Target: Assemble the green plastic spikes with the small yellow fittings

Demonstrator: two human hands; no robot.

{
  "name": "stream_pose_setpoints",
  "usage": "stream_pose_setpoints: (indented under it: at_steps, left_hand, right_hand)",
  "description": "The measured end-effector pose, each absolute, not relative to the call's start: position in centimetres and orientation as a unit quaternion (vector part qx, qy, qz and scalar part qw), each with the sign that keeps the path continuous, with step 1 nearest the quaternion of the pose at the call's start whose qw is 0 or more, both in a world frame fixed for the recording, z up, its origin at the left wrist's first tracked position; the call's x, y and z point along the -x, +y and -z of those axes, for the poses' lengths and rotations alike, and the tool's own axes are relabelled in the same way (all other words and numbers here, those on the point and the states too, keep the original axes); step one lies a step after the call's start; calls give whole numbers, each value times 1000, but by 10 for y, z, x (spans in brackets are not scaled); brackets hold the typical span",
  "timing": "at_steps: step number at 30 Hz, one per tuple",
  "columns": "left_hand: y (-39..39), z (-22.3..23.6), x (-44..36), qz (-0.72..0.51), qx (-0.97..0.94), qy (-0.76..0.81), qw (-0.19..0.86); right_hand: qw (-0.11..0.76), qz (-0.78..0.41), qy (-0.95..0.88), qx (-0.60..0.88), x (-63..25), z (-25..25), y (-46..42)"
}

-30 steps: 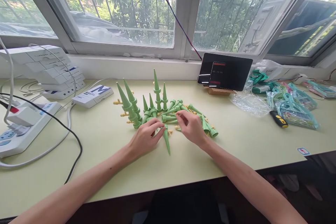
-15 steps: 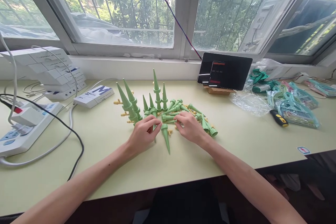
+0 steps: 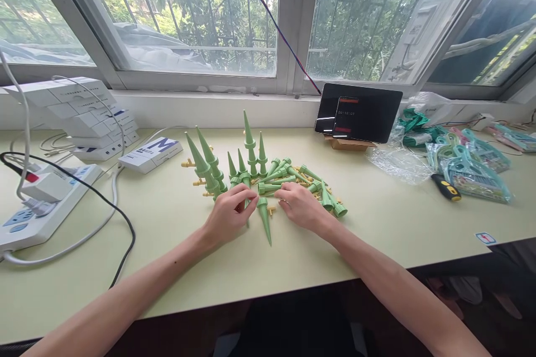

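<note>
My left hand (image 3: 232,207) is closed, its thumb and forefinger almost meeting. What lies between them, if anything, is hidden. Part of a green plastic spike (image 3: 247,201) shows behind and below those fingers. Just right of them, a green watering spike (image 3: 264,220) lies with its tip towards me and a small yellow valve (image 3: 271,211) at its side. My right hand (image 3: 301,206) is bent into a pinch at the near edge of a heap of green spikes (image 3: 274,181); its fingertips hide what they touch. Several stacked spikes (image 3: 203,164) stand upright beyond my left hand.
A tablet and a phone with a timer (image 3: 360,114) lean at the back. Right of them are a clear plastic bag (image 3: 400,164), a screwdriver (image 3: 446,187) and packaged green goods (image 3: 473,175). White boxes (image 3: 151,153), a power strip (image 3: 46,206) and cables occupy the left.
My left hand has drawn back slightly left from the near spike, leaving it lying on the table. My right hand has shifted a little down and left, its fingers still pinched.
</note>
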State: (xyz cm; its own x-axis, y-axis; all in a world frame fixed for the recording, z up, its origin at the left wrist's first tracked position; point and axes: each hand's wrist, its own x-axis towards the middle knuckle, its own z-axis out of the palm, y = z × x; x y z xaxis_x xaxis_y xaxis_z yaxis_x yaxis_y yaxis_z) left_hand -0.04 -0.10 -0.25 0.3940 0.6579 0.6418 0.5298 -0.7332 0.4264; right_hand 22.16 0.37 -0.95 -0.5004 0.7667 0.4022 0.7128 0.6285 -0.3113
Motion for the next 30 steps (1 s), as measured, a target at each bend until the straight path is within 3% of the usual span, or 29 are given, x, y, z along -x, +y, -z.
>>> stream_pose_setpoints:
  at_steps: [8,14,21,30]
  left_hand:
    - [-2,3,0,-412,-834,357,82]
    - [-2,3,0,-416,-834,355,73]
    - [-4,2,0,-414,-845,331,71]
    - [-2,6,1,-373,-870,307,97]
  right_hand:
    - [256,-72,-866,423,-222,13,4]
    - [319,-110,-845,415,-219,13,4]
    - [453,-194,-787,370,-210,-1,-7]
    - [460,-287,-766,345,-201,-2,-15]
